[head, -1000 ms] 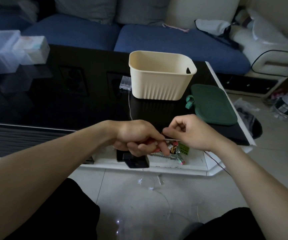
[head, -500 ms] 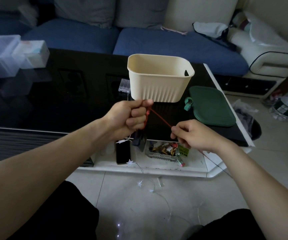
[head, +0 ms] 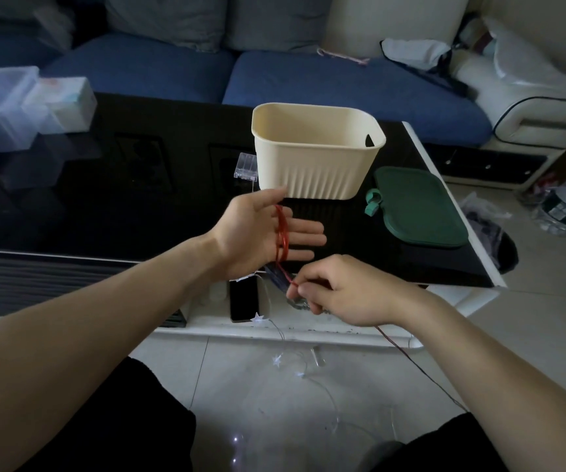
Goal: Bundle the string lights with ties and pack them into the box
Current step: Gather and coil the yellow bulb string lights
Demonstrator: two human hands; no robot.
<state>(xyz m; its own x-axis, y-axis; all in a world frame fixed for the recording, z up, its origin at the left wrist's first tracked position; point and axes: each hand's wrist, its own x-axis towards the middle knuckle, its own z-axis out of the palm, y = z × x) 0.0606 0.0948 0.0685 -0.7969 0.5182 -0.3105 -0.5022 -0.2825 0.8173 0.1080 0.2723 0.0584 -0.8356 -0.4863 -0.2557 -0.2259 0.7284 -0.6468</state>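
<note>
Left hand (head: 257, 233) flat, fingers (head: 303, 233) straight, red wire (head: 281, 233) looped around them, right hand (head: 339, 291) pinching the wire below, cream box (head: 315, 165) near the worktop's (head: 138, 199) right edge, green lid (head: 418, 206) beside it, star lights (head: 278, 361) on the floor.

Not much is worn up top here: both forearms are seen bare from the elbow down, no sleeves reaching into view. No watch, ring or bracelet can be made out on the left hand (head: 261, 233) or the right hand (head: 346, 291), and no gloves are worn either. The nails can't really be judged in this dim light. Lower down, dark, black-looking fabric (head: 131, 420) is seen over both legs at the bottom corners, plain, with no pattern or logo visible. Whether it's shorts or trousers can't be told from what's shown.
</note>
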